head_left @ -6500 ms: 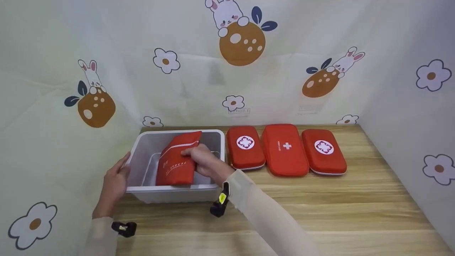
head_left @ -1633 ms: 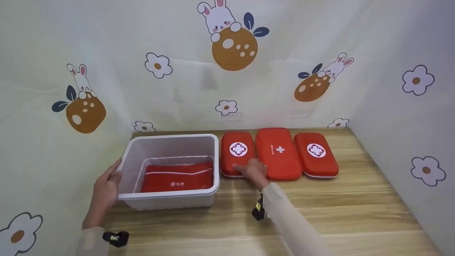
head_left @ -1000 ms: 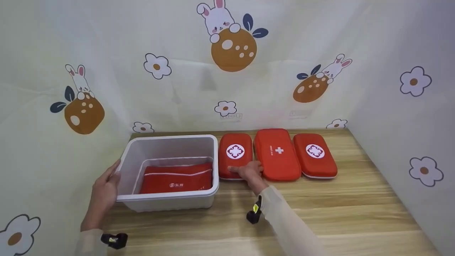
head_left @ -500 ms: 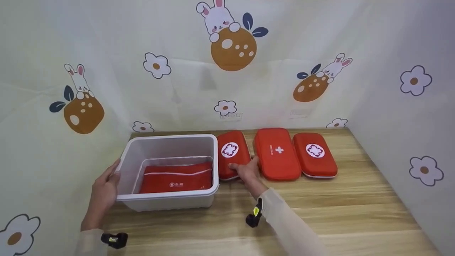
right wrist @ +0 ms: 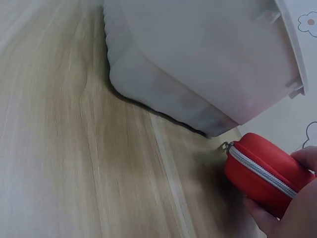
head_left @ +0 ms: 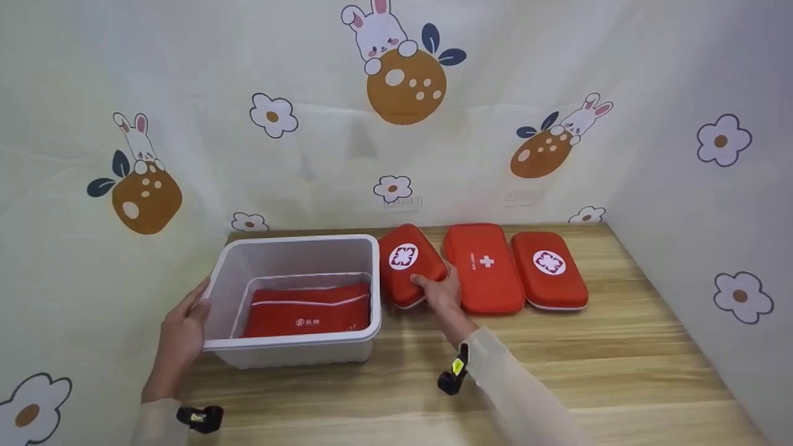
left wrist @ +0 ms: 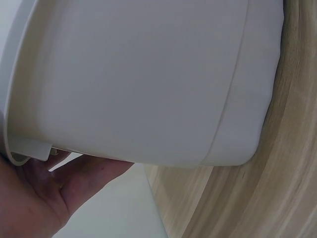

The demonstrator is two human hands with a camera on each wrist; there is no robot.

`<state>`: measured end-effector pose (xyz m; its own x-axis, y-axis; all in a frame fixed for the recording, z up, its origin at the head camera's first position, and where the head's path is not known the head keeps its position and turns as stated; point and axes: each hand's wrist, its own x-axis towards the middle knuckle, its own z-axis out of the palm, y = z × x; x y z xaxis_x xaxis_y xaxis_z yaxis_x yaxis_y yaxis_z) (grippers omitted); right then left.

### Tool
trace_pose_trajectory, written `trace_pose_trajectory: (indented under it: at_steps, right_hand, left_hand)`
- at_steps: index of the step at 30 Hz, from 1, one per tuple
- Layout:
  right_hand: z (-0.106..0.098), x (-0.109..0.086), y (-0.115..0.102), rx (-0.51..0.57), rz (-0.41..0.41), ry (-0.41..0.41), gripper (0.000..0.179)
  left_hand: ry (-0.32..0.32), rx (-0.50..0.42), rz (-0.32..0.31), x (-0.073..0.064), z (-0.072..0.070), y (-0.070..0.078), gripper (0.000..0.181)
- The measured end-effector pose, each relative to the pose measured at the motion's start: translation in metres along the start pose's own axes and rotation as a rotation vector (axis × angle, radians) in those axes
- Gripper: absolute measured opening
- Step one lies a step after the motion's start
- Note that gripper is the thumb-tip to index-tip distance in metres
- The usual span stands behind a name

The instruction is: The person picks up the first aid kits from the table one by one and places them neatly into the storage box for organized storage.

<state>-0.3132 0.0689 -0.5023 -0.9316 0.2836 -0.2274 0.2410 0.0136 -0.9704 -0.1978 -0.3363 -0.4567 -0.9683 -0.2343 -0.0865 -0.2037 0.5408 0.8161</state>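
Note:
My right hand (head_left: pixel 441 294) grips a red zippered first-aid case (head_left: pixel 418 244) with a white round emblem, thumb on top. The case is tilted and turned, close beside the bin's right wall. In the right wrist view, fingers and thumb hold the case (right wrist: pixel 270 171) from both sides, its silver zipper facing the camera and its underside over the table. My left hand (head_left: pixel 183 328) holds the left rim of the white plastic bin (head_left: pixel 291 342). In the left wrist view, the hand (left wrist: pixel 54 193) is at the rim. A flat red pouch (head_left: pixel 316 310) lies inside the bin.
Right of the held case lie a larger red first-aid case (head_left: pixel 492 279) and another red case (head_left: pixel 548 282) with a round emblem, side by side. A patterned curtain (head_left: pixel 322 161) closes off the wood-grain table (head_left: pixel 588 371) behind and at both sides.
The red pouch, earlier in my right hand, now lies in the bin. My right hand has taken hold of the leftmost case, which has tilted, turned and come away from its neighbour.

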Motion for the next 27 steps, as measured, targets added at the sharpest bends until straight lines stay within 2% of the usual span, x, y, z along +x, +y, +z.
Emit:
trace_pose_trajectory:
  at_steps: [8, 13, 19, 27]
  right_hand:
    - [-0.016, 0.006, -0.012, 0.000, -0.019, 0.009, 0.076]
    - [-0.026, 0.009, -0.024, 0.063, 0.017, 0.004, 0.077]
    - [-0.034, 0.009, -0.039, 0.076, 0.055, 0.017, 0.086]
    - [-0.038, 0.002, -0.061, 0.112, -0.018, 0.029, 0.082]
  left_hand:
    - [-0.019, 0.003, -0.025, 0.002, 0.001, 0.001, 0.054]
    - [-0.029, 0.007, -0.047, 0.003, 0.003, 0.001, 0.054]
    - [-0.039, 0.018, -0.056, 0.002, 0.002, 0.001, 0.054]
    - [-0.027, 0.016, -0.040, 0.001, 0.002, 0.003, 0.054]
